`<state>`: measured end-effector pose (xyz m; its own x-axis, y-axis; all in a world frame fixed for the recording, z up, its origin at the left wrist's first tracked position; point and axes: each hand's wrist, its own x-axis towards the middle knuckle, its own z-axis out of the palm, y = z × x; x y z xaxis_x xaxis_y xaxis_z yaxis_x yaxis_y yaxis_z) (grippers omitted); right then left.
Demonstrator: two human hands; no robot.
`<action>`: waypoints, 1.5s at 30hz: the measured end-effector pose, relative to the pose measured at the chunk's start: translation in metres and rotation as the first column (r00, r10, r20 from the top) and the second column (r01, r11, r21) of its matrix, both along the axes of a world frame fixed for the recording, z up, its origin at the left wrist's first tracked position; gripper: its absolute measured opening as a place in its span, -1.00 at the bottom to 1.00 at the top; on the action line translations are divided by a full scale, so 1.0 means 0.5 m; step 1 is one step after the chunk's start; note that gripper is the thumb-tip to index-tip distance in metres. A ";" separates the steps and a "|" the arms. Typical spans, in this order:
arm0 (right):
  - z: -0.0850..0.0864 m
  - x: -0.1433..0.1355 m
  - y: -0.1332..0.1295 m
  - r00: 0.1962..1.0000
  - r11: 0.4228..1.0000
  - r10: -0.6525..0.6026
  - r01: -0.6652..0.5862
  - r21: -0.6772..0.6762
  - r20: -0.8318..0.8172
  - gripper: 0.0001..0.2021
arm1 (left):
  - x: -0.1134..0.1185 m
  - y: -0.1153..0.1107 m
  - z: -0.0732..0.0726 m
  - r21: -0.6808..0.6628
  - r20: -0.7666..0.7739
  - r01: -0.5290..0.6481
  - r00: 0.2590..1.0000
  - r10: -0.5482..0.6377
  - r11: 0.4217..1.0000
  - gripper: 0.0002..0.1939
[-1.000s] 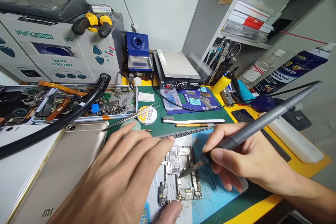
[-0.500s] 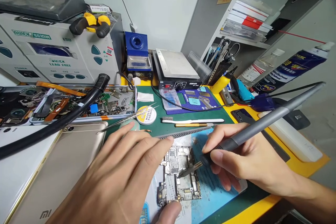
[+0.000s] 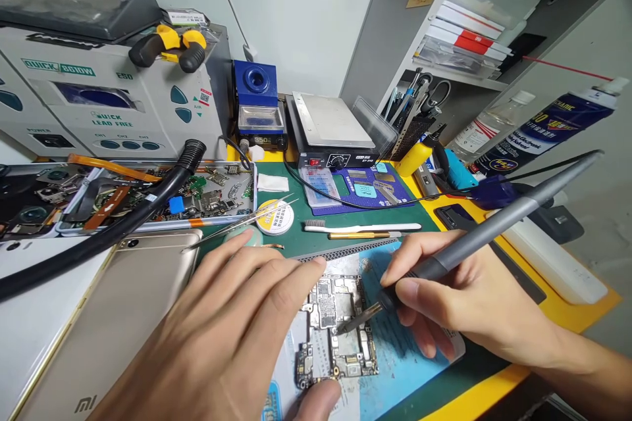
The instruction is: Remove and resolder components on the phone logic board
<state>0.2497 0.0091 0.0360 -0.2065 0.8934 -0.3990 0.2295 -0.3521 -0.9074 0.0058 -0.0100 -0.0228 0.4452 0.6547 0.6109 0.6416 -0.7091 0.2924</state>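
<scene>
A phone circuit board (image 3: 326, 309) lies on a white and blue sheet (image 3: 405, 348). My left hand (image 3: 237, 322) is spread over its left side, an index fingertip at the top edge and the thumb at the bottom edge, steadying it between them. My right hand (image 3: 444, 296) grips a dark grey soldering iron (image 3: 474, 237) like a pen. The iron's metal tip rests on or just over the middle of the board; contact is too fine to tell. The board's left edge is partly hidden by my left fingers.
Tweezers (image 3: 241, 220), a toothbrush (image 3: 360, 227) and a round tin (image 3: 275, 217) lie behind the board. A black hose (image 3: 113, 230) crosses a tray of parts at the left. A hot plate (image 3: 336, 145) stands behind; a gold phone (image 3: 123, 316) lies left.
The iron's tip has shifted very slightly to the right on the board, and its rear end has dipped a little. My left hand and the board have stayed in place.
</scene>
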 end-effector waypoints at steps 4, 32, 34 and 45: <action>0.007 -0.008 -0.005 0.996 0.997 -0.078 0.078 0.010 0.034 -0.87 | 0.002 0.002 0.000 -0.004 -0.004 0.005 1.000 -0.005 1.000 -0.40; -0.016 0.027 -0.001 0.976 0.999 -0.037 0.034 -0.016 -0.213 -0.81 | 0.000 0.008 0.004 0.034 -0.034 0.011 0.999 -0.010 0.999 -0.46; -0.018 0.029 0.001 0.969 0.998 -0.058 0.047 -0.049 -0.240 -0.80 | 0.002 0.007 0.006 0.025 0.007 0.017 1.000 -0.017 1.000 -0.51; -0.007 0.038 -0.020 0.965 0.932 0.210 -0.149 0.331 -0.156 -0.95 | 0.004 -0.008 0.014 0.029 0.052 -0.017 0.999 0.016 0.999 -0.45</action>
